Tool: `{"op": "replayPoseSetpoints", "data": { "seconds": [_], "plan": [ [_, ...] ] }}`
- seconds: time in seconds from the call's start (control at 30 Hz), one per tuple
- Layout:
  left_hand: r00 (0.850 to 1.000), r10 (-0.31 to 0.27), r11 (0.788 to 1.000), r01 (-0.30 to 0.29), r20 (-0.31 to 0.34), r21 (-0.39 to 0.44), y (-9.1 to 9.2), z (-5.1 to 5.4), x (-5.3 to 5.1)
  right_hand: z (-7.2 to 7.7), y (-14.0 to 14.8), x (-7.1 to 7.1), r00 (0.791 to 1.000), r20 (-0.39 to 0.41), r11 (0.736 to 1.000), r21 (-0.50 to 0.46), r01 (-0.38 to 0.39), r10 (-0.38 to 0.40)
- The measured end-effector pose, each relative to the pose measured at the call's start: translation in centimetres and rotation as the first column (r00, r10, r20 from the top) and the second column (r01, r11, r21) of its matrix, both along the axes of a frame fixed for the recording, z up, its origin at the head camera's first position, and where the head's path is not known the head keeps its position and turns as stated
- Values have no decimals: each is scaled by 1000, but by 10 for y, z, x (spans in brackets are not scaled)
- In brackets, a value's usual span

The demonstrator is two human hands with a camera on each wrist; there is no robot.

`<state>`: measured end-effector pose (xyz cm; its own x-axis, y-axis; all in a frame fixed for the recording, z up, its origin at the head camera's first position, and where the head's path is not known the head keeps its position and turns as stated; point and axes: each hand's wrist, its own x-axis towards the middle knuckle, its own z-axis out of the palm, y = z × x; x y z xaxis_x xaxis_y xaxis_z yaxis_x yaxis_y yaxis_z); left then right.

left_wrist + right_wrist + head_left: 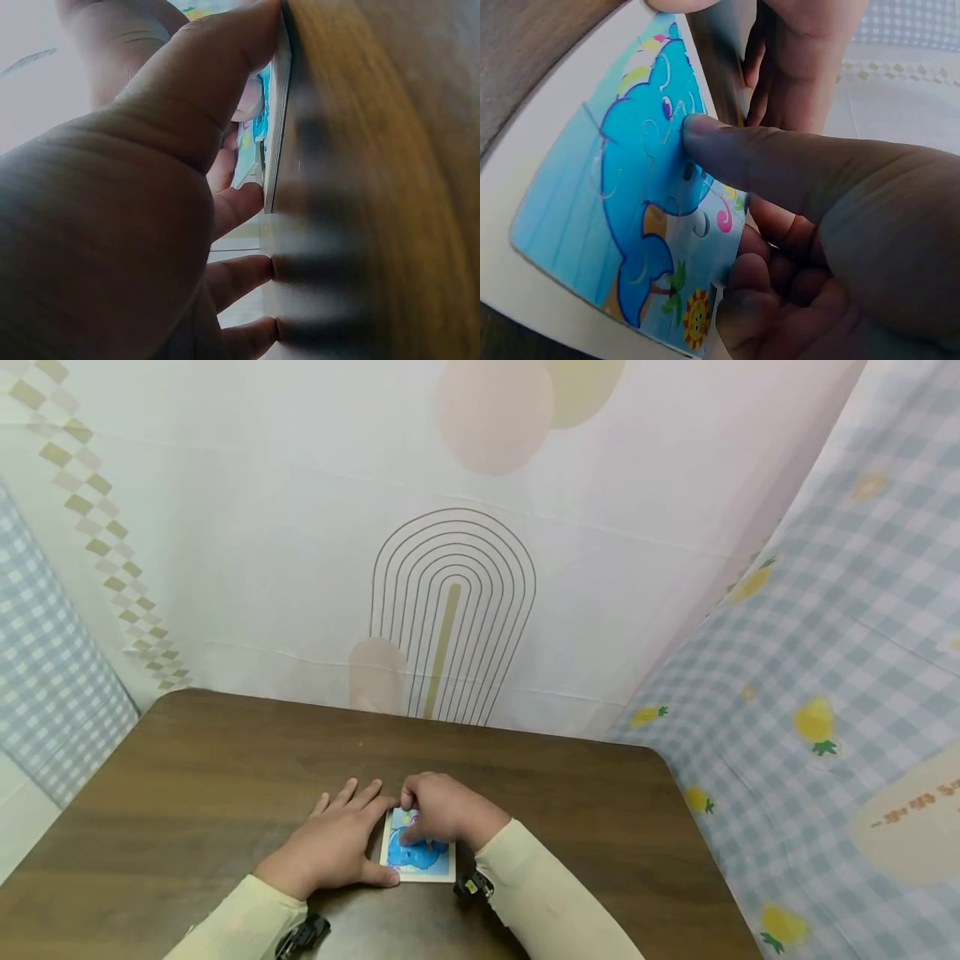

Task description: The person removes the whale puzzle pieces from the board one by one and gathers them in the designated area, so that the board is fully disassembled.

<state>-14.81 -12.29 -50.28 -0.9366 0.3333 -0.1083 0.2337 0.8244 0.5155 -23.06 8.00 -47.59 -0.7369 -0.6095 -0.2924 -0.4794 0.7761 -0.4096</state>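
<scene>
A small jigsaw puzzle with a blue dolphin picture and a pale border lies flat on the wooden table. In the right wrist view the dolphin puzzle shows piece seams, a palm and a sun. My left hand rests spread at its left side, the thumb by the near-left corner and the index finger by the far-left one. My right hand reaches over from the right; its thumb presses on the dolphin, and its other fingers curl at the puzzle's far edge. What lies beneath those fingers is hidden.
The brown wooden table extends around the hands. A patterned white cloth hangs behind it, with blue checked cloth along the right side. Dark wrist devices sit under both sleeves.
</scene>
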Motion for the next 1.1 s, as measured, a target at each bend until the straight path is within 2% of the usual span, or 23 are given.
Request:
{"op": "replayPoseSetpoints", "data": {
  "seconds": [0.47,0.77,0.93,1.1],
  "plan": [
    [1000,-11,1000,11,-5,-18,1,1,-6,-1,4,1,998,-62,1000,-24,6,-8],
    [1000,-18,1000,18,15,-8,-1,3,-4,-5,4,6,996,-86,999,-29,29,-32],
    [999,-17,1000,17,31,-4,-2,3,-2,-7,4,8,995,-97,999,-29,19,-22],
    [999,0,1000,1,52,-12,-2,0,0,-10,8,11,995,-98,997,-81,-14,6]
  ]
}}
